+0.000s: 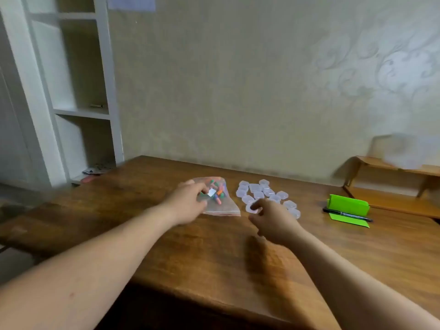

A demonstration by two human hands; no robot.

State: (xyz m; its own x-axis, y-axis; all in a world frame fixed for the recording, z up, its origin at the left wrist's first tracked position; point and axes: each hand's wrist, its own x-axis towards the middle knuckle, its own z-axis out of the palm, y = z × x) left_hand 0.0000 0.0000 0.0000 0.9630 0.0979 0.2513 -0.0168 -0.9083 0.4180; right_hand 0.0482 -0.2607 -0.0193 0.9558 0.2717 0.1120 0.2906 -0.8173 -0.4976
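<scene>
A clear plastic bag holding several small coloured pieces lies on the wooden table. My left hand rests on the bag's left side, its fingers curled onto the plastic. To the right of the bag lies a cluster of several small clear plastic cases. My right hand sits at the near edge of that cluster and pinches one clear case between thumb and fingers. The frame is somewhat blurred.
A green folded card with a black pen in front of it lies at the right. A low wooden shelf stands at the back right against the wall. White shelving rises at the left.
</scene>
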